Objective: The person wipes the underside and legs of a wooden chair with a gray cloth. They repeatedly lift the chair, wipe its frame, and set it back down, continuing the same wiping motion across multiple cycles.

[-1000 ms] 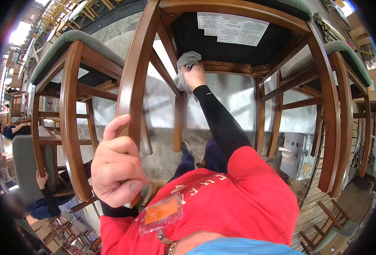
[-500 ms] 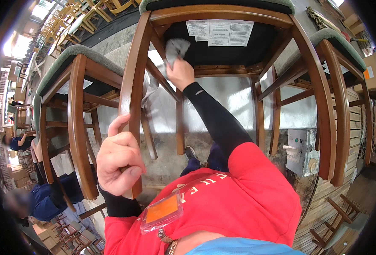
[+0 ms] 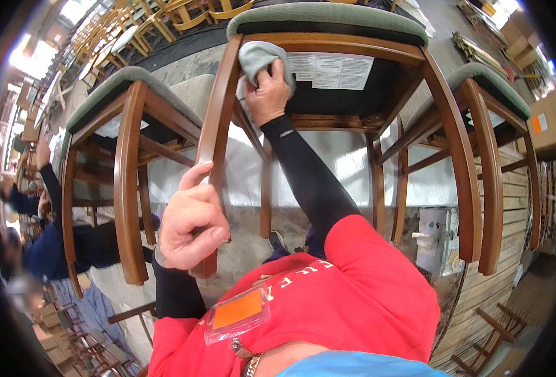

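Left hand (image 3: 190, 223) wrapped around near chair leg (image 3: 210, 151), grip closed on it. Right hand (image 3: 267, 94) presses grey cloth (image 3: 253, 58) against far seat rail, fingers bunched on cloth. Risk: chair (image 3: 347, 44) lies tipped on steel worktop (image 3: 353, 169); hard wiping could slide it if left grip slackens. Second chair (image 3: 127, 176) left. Workshop, stacked chairs far, co-worker left.

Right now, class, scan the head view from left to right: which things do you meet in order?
Co-worker in a dark blue sleeve → left chair with green seat → left hand gripping a chair leg → right hand pressing a grey cloth → white paper label under the seat → right chair → cardboard box.
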`<state>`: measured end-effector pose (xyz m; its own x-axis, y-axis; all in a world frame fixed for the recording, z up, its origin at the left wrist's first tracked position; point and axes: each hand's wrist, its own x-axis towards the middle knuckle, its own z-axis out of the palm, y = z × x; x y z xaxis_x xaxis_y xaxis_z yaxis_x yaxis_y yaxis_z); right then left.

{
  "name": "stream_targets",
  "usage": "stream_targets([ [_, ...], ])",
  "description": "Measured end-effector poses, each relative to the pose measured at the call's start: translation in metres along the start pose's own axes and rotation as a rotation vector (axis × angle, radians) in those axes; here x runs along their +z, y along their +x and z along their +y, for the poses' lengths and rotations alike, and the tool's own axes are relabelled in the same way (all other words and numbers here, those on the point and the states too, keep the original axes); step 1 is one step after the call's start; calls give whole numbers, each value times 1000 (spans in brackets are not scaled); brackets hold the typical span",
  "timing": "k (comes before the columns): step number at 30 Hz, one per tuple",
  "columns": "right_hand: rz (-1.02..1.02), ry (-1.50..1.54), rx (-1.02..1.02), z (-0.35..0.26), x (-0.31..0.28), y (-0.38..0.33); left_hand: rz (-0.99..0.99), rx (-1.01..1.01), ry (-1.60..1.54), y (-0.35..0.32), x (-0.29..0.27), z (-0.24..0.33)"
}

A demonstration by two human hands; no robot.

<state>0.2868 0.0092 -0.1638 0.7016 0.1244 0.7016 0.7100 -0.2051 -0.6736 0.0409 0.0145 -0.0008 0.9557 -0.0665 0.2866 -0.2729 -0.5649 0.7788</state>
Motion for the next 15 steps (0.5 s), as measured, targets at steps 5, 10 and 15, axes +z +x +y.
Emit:
stream_targets([
  [5,-95,-224,-33,84,15,-46,-45,70,-37,5,0,-7],
  [10,104,115,-115,42,19,-35,-16,47,11,-4,-4,-7],
  [15,19,-82,-12,36,27,-27,-25,69,-25,1,-2,-6],
])
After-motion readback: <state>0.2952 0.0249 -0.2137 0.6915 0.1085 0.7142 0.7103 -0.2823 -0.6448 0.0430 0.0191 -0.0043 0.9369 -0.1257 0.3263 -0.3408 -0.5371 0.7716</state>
